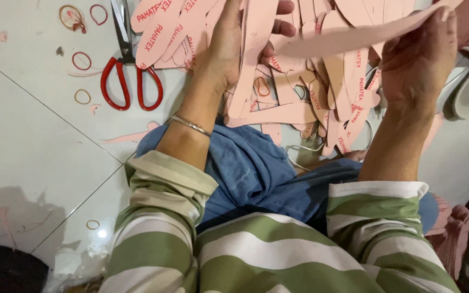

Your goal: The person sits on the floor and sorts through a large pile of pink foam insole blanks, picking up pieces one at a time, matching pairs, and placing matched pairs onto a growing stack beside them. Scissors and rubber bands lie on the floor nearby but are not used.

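Left hand (234, 40) clamped round a bunched stack of pink insoles (248, 59), long axis upright. Right hand (416, 59) pinching single pink insole (354, 35), lying crosswise, tip toward left hand. Loose pile (321, 103) below; red scissors (128, 76) left on floor.

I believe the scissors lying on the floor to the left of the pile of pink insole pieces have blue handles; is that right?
Not quite: the head view shows the scissors have red handles, not blue. They do lie on the floor, left of the pile of pink insole pieces.
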`<state>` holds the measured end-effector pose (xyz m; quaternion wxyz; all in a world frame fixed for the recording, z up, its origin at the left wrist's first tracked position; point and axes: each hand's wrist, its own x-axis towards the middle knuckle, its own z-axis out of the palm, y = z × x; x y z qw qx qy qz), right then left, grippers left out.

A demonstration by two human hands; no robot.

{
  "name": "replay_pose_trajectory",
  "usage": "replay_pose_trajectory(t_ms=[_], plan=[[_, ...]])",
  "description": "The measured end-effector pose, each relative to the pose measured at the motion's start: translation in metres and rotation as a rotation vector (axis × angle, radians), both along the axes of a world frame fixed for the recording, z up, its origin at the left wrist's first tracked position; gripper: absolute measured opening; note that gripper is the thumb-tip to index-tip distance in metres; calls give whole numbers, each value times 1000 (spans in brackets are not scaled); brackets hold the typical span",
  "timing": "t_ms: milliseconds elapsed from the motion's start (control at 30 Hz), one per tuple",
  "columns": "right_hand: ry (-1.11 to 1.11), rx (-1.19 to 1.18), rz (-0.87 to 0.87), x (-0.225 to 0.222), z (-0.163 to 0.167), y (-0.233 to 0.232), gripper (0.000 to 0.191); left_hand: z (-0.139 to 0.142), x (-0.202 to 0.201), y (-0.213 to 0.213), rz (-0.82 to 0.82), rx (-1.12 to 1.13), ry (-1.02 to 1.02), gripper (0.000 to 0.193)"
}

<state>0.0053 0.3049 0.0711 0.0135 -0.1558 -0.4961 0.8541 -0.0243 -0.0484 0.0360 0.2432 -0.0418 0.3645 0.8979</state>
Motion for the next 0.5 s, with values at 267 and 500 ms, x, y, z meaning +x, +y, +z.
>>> replay_pose_trajectory(t_ms=[267, 500], plan=[[-180, 311, 139, -8, -6, -26, 19, 8, 5, 20, -166, -350, 36, 58], [-247, 389, 496, 4, -9, -101, 15, -7, 12, 35, -384, -570, 194, 22]])
